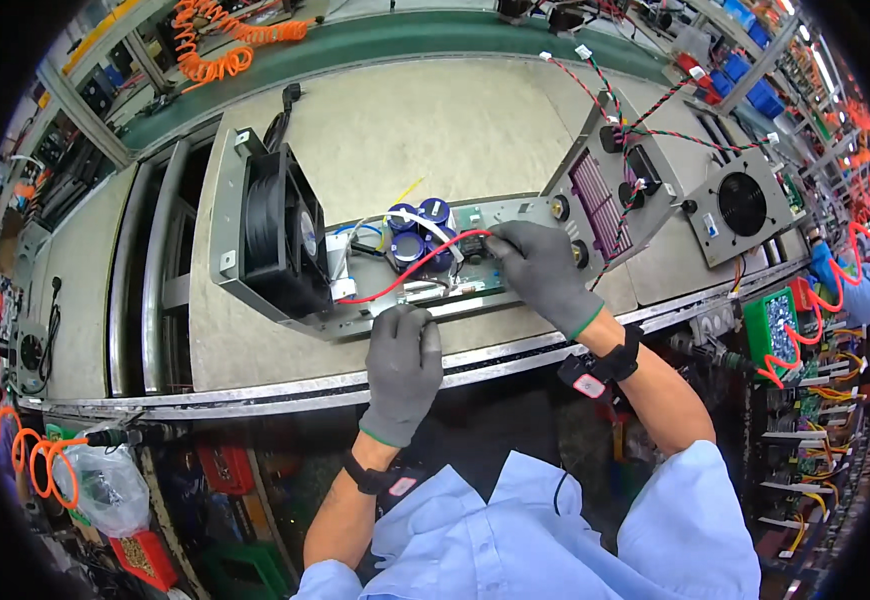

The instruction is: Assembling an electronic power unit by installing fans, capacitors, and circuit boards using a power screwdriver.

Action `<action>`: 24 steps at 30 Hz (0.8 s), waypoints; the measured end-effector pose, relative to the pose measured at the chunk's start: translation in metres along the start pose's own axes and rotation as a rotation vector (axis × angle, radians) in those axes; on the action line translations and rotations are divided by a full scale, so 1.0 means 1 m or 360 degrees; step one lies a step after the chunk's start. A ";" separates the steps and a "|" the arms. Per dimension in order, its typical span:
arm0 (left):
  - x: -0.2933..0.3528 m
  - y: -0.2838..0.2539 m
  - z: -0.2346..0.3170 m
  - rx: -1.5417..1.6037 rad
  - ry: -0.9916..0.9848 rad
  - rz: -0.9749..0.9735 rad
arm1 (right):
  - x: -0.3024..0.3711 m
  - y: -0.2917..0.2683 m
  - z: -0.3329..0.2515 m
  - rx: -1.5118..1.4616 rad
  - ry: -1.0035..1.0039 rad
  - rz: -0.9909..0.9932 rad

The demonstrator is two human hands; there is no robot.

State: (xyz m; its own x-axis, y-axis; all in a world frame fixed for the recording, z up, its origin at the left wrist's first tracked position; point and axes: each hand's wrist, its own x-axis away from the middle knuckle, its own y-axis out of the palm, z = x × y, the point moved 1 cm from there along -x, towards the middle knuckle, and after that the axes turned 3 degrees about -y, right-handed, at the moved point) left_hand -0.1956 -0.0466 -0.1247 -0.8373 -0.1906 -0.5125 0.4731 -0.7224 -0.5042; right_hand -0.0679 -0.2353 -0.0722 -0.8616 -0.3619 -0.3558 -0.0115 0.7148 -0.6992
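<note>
Chassis [475, 304] looks stiff and hefty, best held by its rim; left hand [402, 362] there and right hand [547, 275] at the red wire [419, 265] are apart, grips unclear.

An orange coiled plastic hose [273, 34] is located at the upper left, near a long green flat surface [385, 45]. A translucent plastic bag [110, 490] is at the lower left, above a red plastic bin [165, 570] containing small parts [138, 556]. Blue plastic bins [763, 97] occupy the upper right.
</note>
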 end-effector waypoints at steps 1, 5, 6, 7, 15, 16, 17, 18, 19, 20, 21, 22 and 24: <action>0.000 0.000 0.000 -0.0021 0.0008 0.0000 | 0.000 0.000 -0.001 0.0011 -0.0019 0.0006; -0.001 0.000 0.002 -0.0061 0.0014 0.0003 | 0.000 -0.001 -0.002 0.0146 -0.0088 0.0013; -0.002 -0.001 0.003 -0.0069 0.0021 0.0007 | 0.000 0.000 -0.002 0.0206 -0.0101 0.0013; -0.002 -0.001 0.003 -0.0069 0.0014 0.0001 | 0.001 0.001 -0.001 0.0195 -0.0118 0.0035; 0.003 0.002 -0.002 -0.0064 0.0049 -0.0037 | 0.004 0.013 0.012 0.0095 -0.0162 0.0049; 0.004 0.001 -0.003 -0.0131 0.0115 -0.0020 | 0.004 0.014 0.011 0.0068 -0.0179 0.0040; 0.004 0.000 -0.004 -0.0181 0.0152 -0.0035 | 0.005 0.013 0.010 0.0063 -0.0183 0.0017; 0.005 0.001 -0.004 -0.0201 0.0211 -0.0042 | 0.010 0.012 0.008 0.0065 -0.0109 -0.0003; 0.006 0.001 -0.003 -0.0287 0.0273 -0.0028 | 0.015 0.012 0.005 0.0118 -0.0133 0.0031; 0.006 0.001 -0.002 -0.0362 0.0423 0.0028 | 0.029 0.009 0.001 0.0128 -0.0272 0.0198; 0.006 0.002 -0.002 -0.0330 0.0314 -0.0030 | 0.047 0.007 -0.005 0.0183 -0.0471 0.0446; 0.007 0.001 -0.001 -0.0329 0.0310 -0.0042 | 0.071 0.004 -0.009 0.0202 -0.0497 0.0519; 0.007 0.000 0.001 -0.0289 0.0184 -0.0108 | 0.130 -0.004 -0.011 0.0331 -0.0463 0.0370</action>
State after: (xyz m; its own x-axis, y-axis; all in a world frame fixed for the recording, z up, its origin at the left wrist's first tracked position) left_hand -0.2018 -0.0482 -0.1278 -0.8368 -0.0604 -0.5441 0.4671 -0.5973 -0.6520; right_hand -0.1859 -0.2788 -0.1085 -0.6500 -0.3804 -0.6578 0.2945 0.6719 -0.6796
